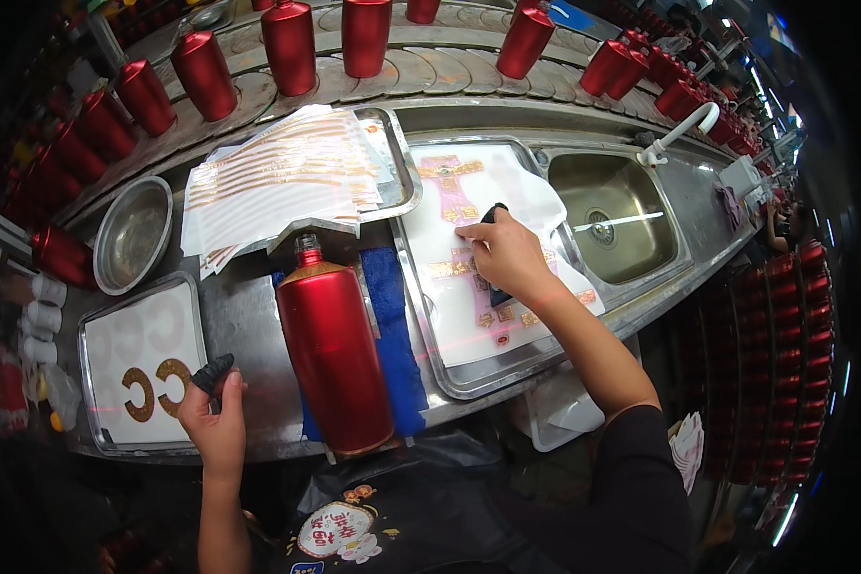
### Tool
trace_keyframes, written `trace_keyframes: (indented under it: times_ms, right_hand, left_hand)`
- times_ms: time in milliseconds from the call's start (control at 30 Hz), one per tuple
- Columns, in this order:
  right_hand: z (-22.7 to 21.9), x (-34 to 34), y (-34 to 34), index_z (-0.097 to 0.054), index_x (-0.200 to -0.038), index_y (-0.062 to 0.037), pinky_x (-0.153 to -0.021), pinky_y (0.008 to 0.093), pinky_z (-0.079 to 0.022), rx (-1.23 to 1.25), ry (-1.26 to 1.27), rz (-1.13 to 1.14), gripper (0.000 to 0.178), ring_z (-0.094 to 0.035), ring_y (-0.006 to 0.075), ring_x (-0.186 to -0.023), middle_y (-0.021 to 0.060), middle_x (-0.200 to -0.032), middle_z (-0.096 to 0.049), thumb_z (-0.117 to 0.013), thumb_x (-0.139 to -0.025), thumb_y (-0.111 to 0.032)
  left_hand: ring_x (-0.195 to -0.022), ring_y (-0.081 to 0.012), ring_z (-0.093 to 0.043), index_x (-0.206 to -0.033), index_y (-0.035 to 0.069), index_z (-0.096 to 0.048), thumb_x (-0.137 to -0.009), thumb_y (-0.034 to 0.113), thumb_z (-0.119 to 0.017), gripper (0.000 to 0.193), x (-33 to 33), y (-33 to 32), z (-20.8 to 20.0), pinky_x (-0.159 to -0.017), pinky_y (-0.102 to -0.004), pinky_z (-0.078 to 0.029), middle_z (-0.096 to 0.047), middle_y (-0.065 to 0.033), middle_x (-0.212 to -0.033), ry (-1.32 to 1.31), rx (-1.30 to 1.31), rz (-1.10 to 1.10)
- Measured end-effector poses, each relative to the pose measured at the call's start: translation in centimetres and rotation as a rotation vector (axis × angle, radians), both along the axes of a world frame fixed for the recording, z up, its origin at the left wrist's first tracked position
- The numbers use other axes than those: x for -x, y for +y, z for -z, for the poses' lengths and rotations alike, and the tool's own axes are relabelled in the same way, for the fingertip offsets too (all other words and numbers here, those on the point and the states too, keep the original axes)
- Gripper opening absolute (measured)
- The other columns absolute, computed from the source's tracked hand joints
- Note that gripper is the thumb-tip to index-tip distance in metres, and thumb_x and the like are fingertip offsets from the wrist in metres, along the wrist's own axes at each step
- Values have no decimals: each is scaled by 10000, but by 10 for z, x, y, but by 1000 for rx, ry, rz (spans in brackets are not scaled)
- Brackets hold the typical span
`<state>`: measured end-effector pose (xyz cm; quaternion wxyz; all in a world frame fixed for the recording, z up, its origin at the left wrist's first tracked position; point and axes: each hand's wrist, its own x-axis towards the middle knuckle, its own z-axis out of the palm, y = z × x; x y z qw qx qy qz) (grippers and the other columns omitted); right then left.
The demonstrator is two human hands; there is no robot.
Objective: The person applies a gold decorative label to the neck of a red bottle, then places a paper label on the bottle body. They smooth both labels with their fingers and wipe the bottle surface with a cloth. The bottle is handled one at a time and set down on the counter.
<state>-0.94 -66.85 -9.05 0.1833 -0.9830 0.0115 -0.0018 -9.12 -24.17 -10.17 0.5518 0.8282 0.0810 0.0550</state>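
Observation:
My left hand (215, 416) is raised at the edge of a metal tray (196, 297), index finger in a black finger cover and thumb stretched apart. In that tray, two gold C-shaped decals (139, 394) lie on white paper, the right one partly behind my fingers. My right hand (515, 253) is over a larger tray (440, 378), its thumb at a sheet of pink and gold decals (454, 191); its black-covered index finger is apart from the thumb. Between my hands a red bottle (340, 354) lies on its side over a blue cloth (392, 325).
Printed white sheets (277, 172) are stacked on another tray behind the bottle. A metal bowl (134, 234) stands far left. To the right are a sink (612, 182) and white faucet (684, 129). Red bottles (289, 48) stand along a conveyor (430, 72) at the back.

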Motion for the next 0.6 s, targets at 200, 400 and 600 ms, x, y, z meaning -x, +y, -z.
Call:
trace_keyframes:
  times_ms: [200, 400, 600]
  right_hand:
    - [0, -5, -27, -795, -1117, -211, -767, 452, -545, 176, -53, 42, 320, -661, 379, -795, 178, -932, -596, -602, -881, -114]
    - [-11, 4, -81, -798, -1103, -209, -774, 472, -535, 272, -1, 137, 311, -667, 387, -870, 197, -1004, -607, -596, -886, -114]
    - [8, -7, -117, -763, -988, -66, -782, 496, -552, 294, -209, 446, 221, -680, 421, -883, 228, -1126, -605, -657, -892, -235]
  left_hand:
    - [-786, -112, -645, -1105, -39, -710, -947, 23, -677, 173, -3, -7, 1, -726, -256, -540, -694, -47, -906, -24, 54, -50]
    - [-784, -103, -641, -1092, -31, -714, -950, 31, -676, 160, -12, -13, 3, -734, -256, -524, -696, -37, -893, -26, 37, -9]
    - [-784, -97, -635, -1082, -32, -716, -953, 37, -672, 153, -17, -15, 3, -737, -257, -516, -699, -35, -869, -7, 35, 15]
